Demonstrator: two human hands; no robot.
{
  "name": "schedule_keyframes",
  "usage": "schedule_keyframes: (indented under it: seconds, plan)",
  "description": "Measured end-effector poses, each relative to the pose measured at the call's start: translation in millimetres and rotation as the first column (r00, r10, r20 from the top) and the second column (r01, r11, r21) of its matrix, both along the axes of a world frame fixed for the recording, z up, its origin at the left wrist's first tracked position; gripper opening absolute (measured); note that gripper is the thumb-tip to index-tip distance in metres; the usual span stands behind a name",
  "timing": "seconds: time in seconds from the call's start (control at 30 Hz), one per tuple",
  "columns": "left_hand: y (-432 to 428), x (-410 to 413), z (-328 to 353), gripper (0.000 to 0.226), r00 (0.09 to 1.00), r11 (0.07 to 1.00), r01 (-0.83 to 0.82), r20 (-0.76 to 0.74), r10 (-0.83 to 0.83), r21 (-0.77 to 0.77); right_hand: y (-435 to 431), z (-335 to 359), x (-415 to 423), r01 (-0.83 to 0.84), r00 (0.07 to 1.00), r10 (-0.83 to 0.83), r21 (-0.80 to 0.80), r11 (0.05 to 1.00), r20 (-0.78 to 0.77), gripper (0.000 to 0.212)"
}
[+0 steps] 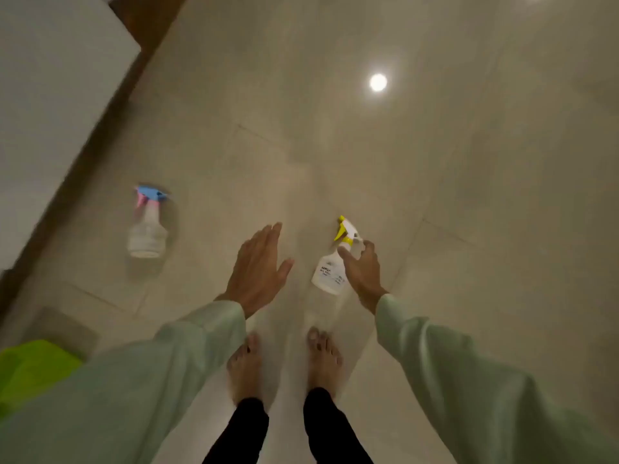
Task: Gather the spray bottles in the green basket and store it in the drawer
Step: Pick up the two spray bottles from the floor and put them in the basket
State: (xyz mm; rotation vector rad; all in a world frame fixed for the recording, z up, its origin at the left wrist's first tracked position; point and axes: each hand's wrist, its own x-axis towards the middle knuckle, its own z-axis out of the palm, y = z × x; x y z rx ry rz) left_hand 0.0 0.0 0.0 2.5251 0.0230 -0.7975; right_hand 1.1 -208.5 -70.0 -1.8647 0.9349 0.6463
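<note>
A white spray bottle with a yellow trigger (330,274) stands on the glossy tiled floor just ahead of my feet. My right hand (361,269) wraps its neck, thumb on one side and fingers on the other. My left hand (259,266) hovers flat beside it, fingers apart, holding nothing. Further left on the floor stands a second white spray bottle with a blue and pink trigger (147,229), apart from both hands. A corner of the green basket (33,370) shows at the lower left, partly hidden by my left sleeve.
A white cabinet (50,95) with a dark brown base strip (100,128) runs along the left side. My bare feet (284,363) stand on the tiles below my hands. A ceiling light's reflection (378,82) shines on the floor ahead.
</note>
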Motion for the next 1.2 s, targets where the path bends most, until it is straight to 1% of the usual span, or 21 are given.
schedule_keyframes:
  seconds: [0.1,0.17,0.23,0.33,0.43,0.53,0.67,0.77,0.87,0.97,1.03,1.1,1.2]
  plan:
    - [4,2,-76,0.071,1.000,1.000,-0.005,-0.012,0.005,0.003,5,-73,12,0.078,0.997,-0.078,0.007,0.997,-0.019,0.069]
    - [7,-2,-111,0.071,0.999,1.000,-0.006,-0.041,0.005,-0.012,7,-111,12,0.178,0.982,-0.175,0.037,0.983,-0.073,0.058]
    - [9,-8,-135,0.071,0.999,0.999,-0.013,-0.037,0.012,-0.030,8,-134,10,0.230,0.970,-0.227,0.018,0.973,-0.085,0.045]
    - [15,-14,-144,0.070,0.998,0.998,-0.043,-0.048,0.041,-0.036,10,-140,11,0.275,0.957,-0.271,0.016,0.961,-0.106,0.044]
    - [30,-27,-121,0.070,0.992,0.990,-0.121,-0.024,0.120,-0.067,21,-111,12,0.271,0.960,-0.262,0.083,0.959,-0.102,0.038]
    - [56,-47,-78,0.069,0.974,0.971,-0.223,0.018,0.225,-0.089,48,-57,13,0.201,0.979,-0.195,0.156,0.967,-0.052,0.036]
    - [105,-92,-4,0.069,0.920,0.918,-0.384,0.045,0.390,-0.098,113,40,6,0.047,0.996,-0.067,0.302,0.952,0.055,0.034]
    - [151,-132,56,0.069,0.829,0.831,-0.549,0.070,0.555,-0.093,171,108,-8,-0.098,0.993,0.058,0.444,0.891,0.102,0.028]
    - [200,-174,101,0.069,0.723,0.732,-0.678,0.114,0.681,-0.071,230,157,-27,-0.263,0.964,0.204,0.517,0.815,0.170,0.024]
    - [256,-225,126,0.069,0.597,0.605,-0.796,0.126,0.792,-0.029,298,186,-55,-0.411,0.912,0.328,0.537,0.737,0.248,0.025]
    - [288,-259,131,0.069,0.539,0.544,-0.839,0.125,0.833,-0.015,340,193,-78,-0.474,0.880,0.395,0.524,0.708,0.263,0.024]
    - [323,-294,130,0.070,0.487,0.492,-0.870,0.122,0.865,-0.015,388,191,-105,-0.504,0.863,0.443,0.488,0.713,0.244,0.023]
    - [371,-337,116,0.070,0.439,0.443,-0.896,0.091,0.894,-0.030,455,174,-145,-0.525,0.851,0.476,0.401,0.751,0.222,0.032]
